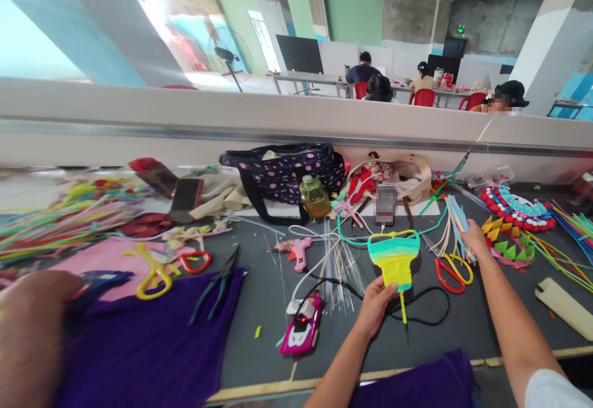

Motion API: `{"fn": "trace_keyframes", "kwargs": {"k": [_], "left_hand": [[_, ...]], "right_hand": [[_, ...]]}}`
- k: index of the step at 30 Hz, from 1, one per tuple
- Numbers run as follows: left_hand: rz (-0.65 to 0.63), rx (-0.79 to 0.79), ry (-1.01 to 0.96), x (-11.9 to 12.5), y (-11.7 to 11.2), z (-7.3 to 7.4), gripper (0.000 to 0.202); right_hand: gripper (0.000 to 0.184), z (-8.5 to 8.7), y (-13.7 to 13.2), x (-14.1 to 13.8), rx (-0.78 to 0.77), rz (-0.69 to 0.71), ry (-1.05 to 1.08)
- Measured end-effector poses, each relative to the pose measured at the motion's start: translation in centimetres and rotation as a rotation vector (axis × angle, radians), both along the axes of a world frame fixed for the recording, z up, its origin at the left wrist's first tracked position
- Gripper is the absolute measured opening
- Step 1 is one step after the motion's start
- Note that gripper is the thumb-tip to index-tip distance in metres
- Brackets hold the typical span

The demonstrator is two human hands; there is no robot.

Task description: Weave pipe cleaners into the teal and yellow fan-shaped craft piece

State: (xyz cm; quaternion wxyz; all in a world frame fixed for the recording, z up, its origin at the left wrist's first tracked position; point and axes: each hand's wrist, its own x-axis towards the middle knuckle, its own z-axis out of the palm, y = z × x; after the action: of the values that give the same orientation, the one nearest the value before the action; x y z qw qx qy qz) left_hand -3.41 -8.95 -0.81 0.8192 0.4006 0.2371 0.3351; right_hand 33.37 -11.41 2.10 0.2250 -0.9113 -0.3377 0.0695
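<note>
My left hand [376, 306] pinches the lower part of a flat yellow and turquoise pipe-cleaner piece [396, 264], holding it upright above the table. A yellow stem sticks out below it. Farther right, my right hand [473, 241] is closed around a bundle of pastel pipe cleaners [456, 221]. Just below that bundle lie scissors [450, 275] with red and yellow handles. Clear thin sticks [340, 269] and a pink glue gun [299, 253] lie left of my left hand, along with a magenta device [302, 329] with a cable.
A co-worker's blurred arm [32, 334] reaches in at left, over purple cloth [152, 340] with pliers [217, 284] on it. A patterned bag [287, 170], a bottle [315, 198] and a canvas basket [419, 176] stand along the low partition [185, 108].
</note>
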Motion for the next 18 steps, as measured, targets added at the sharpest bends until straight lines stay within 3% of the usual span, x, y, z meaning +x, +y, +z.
{"fn": "trace_keyframes", "kwargs": {"k": [4, 9, 18], "left_hand": [[-0.013, -0.015, -0.024, -0.1, 0.1, 0.1, 0.036], [-0.022, -0.025, -0.037, -0.2, 0.2, 0.1, 0.041], [-0.008, -0.051, -0.099, -0.4, 0.1, 0.1, 0.041]], "right_hand": [[0.055, 1.9, -1.0, 2.2, 0.253, 0.049, 0.161], [0.053, 3.7, -1.5, 2.3, 0.432, 0.108, 0.305], [0.062, 7.1, 0.4, 1.5, 0.586, 0.122, 0.149]]}}
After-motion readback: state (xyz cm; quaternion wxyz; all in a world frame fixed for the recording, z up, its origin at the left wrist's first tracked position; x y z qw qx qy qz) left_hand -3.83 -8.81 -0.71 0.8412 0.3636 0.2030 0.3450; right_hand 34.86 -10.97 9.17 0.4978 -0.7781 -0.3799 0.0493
